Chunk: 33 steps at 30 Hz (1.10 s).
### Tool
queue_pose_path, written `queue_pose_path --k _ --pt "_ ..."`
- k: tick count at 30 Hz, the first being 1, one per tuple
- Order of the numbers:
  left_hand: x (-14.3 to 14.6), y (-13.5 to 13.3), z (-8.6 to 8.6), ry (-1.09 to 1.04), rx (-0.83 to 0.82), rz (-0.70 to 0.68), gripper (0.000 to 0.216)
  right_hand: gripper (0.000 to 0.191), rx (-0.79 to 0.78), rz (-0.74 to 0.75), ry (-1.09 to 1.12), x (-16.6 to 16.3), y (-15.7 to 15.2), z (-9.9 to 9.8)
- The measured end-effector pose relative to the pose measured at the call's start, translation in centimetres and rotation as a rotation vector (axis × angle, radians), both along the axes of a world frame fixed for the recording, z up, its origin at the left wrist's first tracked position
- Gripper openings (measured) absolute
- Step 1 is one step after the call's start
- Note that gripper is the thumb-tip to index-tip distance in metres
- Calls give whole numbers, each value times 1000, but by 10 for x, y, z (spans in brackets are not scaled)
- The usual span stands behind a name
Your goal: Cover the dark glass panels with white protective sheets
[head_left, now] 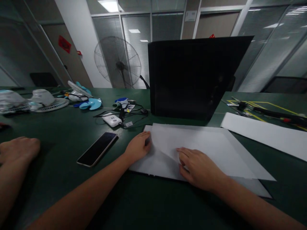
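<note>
A white sheet of paper (pixel 203 140) lies askew over a flat white board with a dark edge (pixel 153 166). Its left side is raised and bends between my hands. My left hand (pixel 139 145) is at the sheet's upper left edge, fingers curled and closed on it; the fingertips are partly hidden. Lower down, my right hand (pixel 200 167) pinches the sheet near its lower left edge, index finger on top and thumb underneath. A phone with a dark screen (pixel 98 149) lies to the left of my left hand.
Another person's hand (pixel 20 148) rests at the far left. A big black box-like panel (pixel 194 76) stands behind the paper. A white device (pixel 112 119) with cables, caps with fans (pixel 44 98), and a long white board (pixel 266 134) lie on the green table (pixel 55 127).
</note>
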<state>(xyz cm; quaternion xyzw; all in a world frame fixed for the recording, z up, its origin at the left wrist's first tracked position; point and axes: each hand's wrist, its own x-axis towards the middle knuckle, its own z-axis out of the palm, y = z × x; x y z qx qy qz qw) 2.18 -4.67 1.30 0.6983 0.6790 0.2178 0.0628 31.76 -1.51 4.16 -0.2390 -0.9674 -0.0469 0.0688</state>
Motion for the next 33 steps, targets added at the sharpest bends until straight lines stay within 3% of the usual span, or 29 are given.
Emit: queue_pose_path --k 5,11,15,17,19,23,26,28,33 --pt "-2 -4 5 -174 69 95 50 46 -101 36 -24 -7 -9 -9" --pt "-8 1 3 -494 90 119 57 53 -239 144 28 -7 -21 3" --pt "-22 14 -8 -767 131 201 65 52 -277 230 125 4 4 6" --pt "-27 19 -12 -873 180 257 66 46 -170 82 216 23 40 3" --pt "-28 21 -14 -900 184 283 67 44 -35 -222 305 57 84 -1" --pt "-21 19 -10 -594 108 223 66 52 55 -647 342 155 157 -12" --pt "-16 16 -8 -324 80 97 55 58 26 -922 284 220 180 -24" --pt "-15 16 -8 -235 56 44 49 58 -32 -1064 239 246 187 -34" --pt "-19 19 -13 -142 3 7 45 53 -111 -1213 161 263 197 -45"
